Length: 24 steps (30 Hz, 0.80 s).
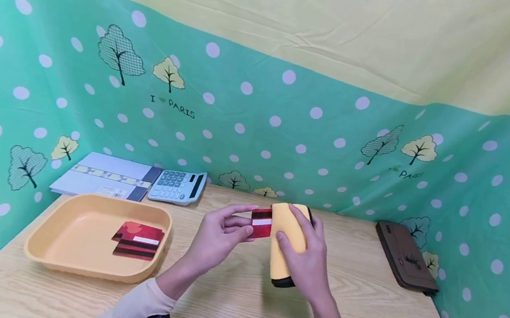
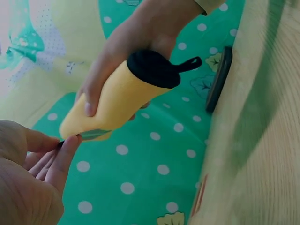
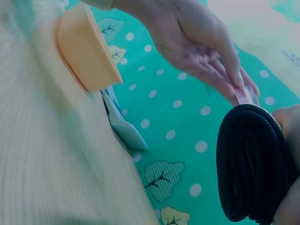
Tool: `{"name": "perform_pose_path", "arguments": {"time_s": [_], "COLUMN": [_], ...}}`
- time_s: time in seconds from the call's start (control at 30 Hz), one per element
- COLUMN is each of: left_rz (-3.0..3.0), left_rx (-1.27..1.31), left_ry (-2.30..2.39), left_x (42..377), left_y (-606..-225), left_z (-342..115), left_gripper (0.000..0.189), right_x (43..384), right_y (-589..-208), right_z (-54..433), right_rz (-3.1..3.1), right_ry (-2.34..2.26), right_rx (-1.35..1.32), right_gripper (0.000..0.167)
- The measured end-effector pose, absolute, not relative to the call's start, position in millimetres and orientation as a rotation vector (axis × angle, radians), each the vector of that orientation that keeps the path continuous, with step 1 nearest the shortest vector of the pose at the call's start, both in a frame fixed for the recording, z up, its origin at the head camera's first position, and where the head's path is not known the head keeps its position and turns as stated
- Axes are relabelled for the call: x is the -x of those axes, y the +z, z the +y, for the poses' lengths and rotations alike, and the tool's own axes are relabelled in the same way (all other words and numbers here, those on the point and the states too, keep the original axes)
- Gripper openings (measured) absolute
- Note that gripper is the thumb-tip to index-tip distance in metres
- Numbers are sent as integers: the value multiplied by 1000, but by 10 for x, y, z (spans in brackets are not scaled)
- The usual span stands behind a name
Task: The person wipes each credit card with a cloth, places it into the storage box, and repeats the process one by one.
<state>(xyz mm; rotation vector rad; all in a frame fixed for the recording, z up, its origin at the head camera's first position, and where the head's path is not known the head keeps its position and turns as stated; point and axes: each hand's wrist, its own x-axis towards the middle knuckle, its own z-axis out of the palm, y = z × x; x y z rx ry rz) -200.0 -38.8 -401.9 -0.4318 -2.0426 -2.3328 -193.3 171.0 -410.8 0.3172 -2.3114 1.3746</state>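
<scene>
My left hand [image 1: 216,234] pinches a red card [image 1: 261,222] with a dark and a white stripe between thumb and fingertips. The card's right end meets the left side of a soft yellow pouch [image 1: 291,233], which hides that edge. My right hand [image 1: 308,252] grips the pouch from the right, thumb across its front. In the left wrist view, a black end with a small loop [image 2: 190,64] shows on the pouch. Thick black folds [image 3: 251,164] make up its end in the right wrist view. Both hands hold these things above the wooden table.
At the left stands a light orange tray [image 1: 37,248] with red striped cards [image 1: 139,243] inside. A white and blue folder [image 1: 103,168] and a light blue calculator [image 1: 176,186] lie behind it. A brown zipped case [image 1: 406,257] is at the right, near the polka-dot cloth [image 1: 260,122].
</scene>
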Motion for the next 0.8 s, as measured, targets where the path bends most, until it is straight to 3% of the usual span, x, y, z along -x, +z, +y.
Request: {"name": "perform_pose_path", "arguments": {"time_s": [0.8], "left_rz": [-2028], "left_rx": [428], "left_ry": [-2310], "left_x": [2068], "left_y": [-3881], "left_z": [-611], "left_gripper": [48], "right_x": [2038], "right_y": [-4036], "right_z": [2047], "right_rz": [-2360], "right_ry": [1364], "right_rx": [-191], "right_gripper": [56]}}
